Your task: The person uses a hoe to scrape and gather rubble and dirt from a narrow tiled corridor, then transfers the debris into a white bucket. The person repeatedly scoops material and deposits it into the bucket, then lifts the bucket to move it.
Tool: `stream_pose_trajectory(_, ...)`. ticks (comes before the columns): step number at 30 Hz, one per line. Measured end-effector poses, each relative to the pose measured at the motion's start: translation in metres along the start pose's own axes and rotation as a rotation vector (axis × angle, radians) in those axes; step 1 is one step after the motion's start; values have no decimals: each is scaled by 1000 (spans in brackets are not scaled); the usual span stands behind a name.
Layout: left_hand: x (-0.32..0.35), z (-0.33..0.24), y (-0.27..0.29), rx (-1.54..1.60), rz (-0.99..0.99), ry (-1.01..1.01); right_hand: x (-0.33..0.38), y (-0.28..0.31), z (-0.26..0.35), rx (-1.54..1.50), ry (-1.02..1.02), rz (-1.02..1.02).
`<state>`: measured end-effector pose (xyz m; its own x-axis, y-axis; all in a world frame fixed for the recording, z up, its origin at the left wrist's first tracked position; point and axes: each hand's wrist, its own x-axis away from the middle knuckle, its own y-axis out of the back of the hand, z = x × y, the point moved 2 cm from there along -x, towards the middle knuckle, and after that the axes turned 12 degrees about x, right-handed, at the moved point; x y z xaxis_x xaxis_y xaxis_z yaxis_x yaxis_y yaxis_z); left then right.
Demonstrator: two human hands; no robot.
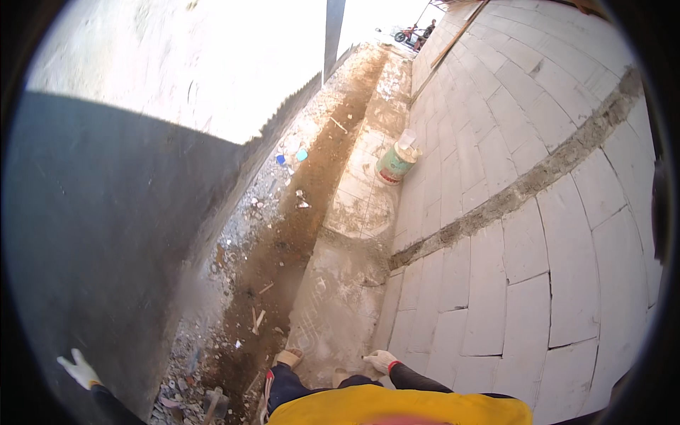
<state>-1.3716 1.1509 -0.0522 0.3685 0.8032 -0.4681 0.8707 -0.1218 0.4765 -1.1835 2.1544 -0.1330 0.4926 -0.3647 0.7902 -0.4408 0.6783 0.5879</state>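
Observation:
My left hand (pixel 79 370), in a white glove, is held out at the lower left with its fingers spread. It is empty and lies in front of the dark grey wall (pixel 106 248); whether it touches the wall I cannot tell. My right hand (pixel 382 360), in a white glove with a red cuff, hangs low in front of my body, near the foot of the pale block wall (pixel 489 297). Its fingers are loosely bent and I see nothing in them. Below, my shoe (pixel 289 358) is on the concrete ledge (pixel 333 304).
Farther along the ledge a green and white bucket (pixel 395 164) stands against the block wall, with a clear plastic container (pixel 406 138) on top. Left of the ledge runs a dirt strip (pixel 283 262) with rubble (pixel 205 312) and wood scraps. A person with a motorbike (pixel 405 34) is at the far end.

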Motion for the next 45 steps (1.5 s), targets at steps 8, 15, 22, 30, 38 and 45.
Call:
stream_pose_trajectory(8,412,-49,-65,246,1218,897,-99,63,-56,-153,-22,-56)
stream_pose_trajectory(15,671,-185,-48,152,1472,-497,-178,158,-57,-270,161,-30)
stream_pose_trajectory(22,582,-465,-31,648,1141,100,-219,173,-120,-452,115,-26)
stream_pose_trajectory(30,509,-776,108,1473,910,-1006,-258,104,-184,-401,-1,148)
stream_pose_trajectory(38,509,-806,133,1497,1042,-1112,-229,149,-125,-499,146,43)
stream_pose_trajectory(45,520,-803,137,1477,1110,-1059,-190,182,-93,-536,86,50)
